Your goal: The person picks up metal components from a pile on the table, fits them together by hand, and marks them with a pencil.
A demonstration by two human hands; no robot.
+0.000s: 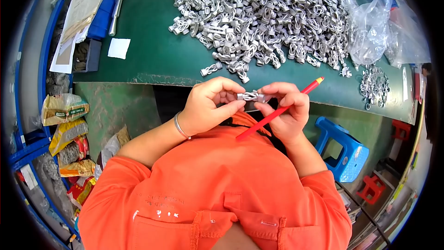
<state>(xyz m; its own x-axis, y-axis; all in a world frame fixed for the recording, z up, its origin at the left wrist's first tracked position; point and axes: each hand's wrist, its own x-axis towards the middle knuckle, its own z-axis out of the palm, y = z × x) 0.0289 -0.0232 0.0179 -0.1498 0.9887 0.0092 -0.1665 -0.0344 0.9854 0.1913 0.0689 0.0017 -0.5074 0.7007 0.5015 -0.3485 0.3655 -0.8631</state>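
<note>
1. Head view: left hand [208,106] and right hand [286,111] pinch one metal part [251,96] between fingertips, at frame centre, just below the table edge [152,79]; the right also grips a red pen [277,111].
2. The part looks light, stiff, ridged; its ends suit gripping.
3. A pile of parts [259,14] lies at 12 o'clock; open room lies between edge and chest.

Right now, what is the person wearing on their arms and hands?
Short orange sleeves end near the elbows, so the forearms are bare. A thin silver bangle circles the left wrist. The left hand and right hand wear no gloves.
</note>
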